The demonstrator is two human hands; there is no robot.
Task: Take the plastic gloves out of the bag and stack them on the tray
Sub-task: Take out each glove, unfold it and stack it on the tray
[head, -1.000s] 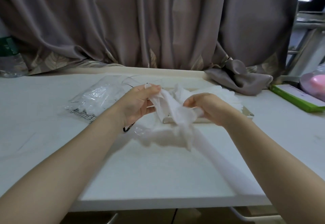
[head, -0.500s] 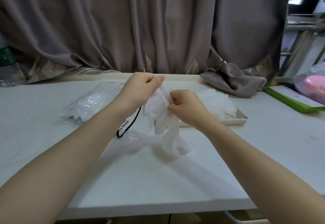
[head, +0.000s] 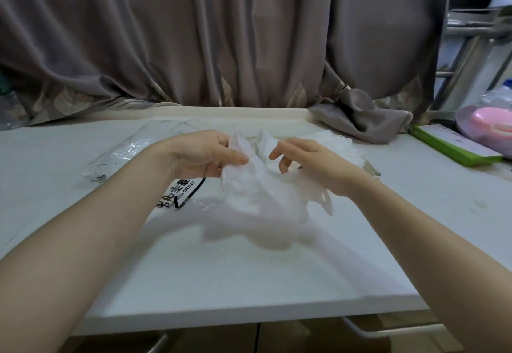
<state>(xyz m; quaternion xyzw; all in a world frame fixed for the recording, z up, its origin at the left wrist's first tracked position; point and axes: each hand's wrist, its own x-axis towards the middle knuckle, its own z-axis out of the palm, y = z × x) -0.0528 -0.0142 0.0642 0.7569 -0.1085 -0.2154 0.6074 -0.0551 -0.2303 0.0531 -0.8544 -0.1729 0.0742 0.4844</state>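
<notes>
While pinched in left hand [head: 205,156], plastic glove [head: 249,186] unfolding, right hand [head: 307,161] loosely apart; next: stack on tray [head: 372,171] at two o'clock.

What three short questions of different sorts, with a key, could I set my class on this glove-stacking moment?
1. True or false: the left hand grips the glove held above the table.
2. Where does the bag lie? A) on the tray B) on the table, left of the hands C) on the green box
3. Fill in: the stacked gloves on the tray lie behind the ____ hand.

Key
1. True: thumb and fingers pinch it.
2. B
3. Right: the right hand has loosely bent fingers at the glove; whether they hold it is unclear.
</notes>
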